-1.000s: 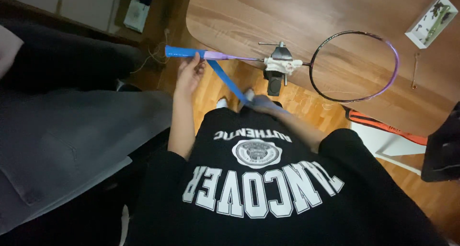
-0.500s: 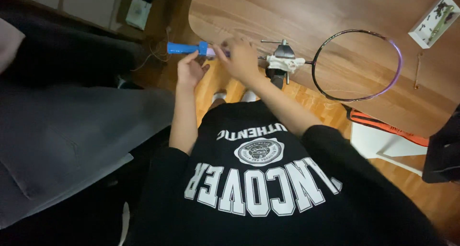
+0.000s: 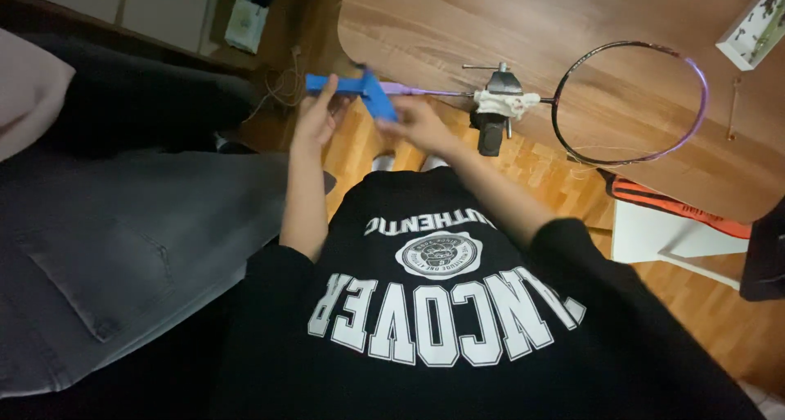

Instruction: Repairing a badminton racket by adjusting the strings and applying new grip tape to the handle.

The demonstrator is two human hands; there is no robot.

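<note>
Racket (image 3: 630, 101) lies flat, clamped at the shaft in a small vise (image 3: 500, 101) at the table (image 3: 507, 19) edge; white cloth pads the shaft at the clamp. Head rests on the table on the far side of the vise from the hands; handle (image 3: 339, 85) sticks out past the table edge over the wood floor, on the hands' side of the vise.

Left hand (image 3: 315, 117) sits under the butt end of the handle, fingers closed around it, steadying. Right hand (image 3: 421, 125) is nearer the vise, pinching a strip of blue tape (image 3: 376, 99) that runs up to the handle at a slant.

Progress, as I judge it: butt end of the handle already shows blue wrap. The stretch between the tape and the vise is still bare purple, so wrapping looks roughly half done. Loose tail not yet wound or fastened. Motion blur at the fingers; exact overlap unreadable.
</note>
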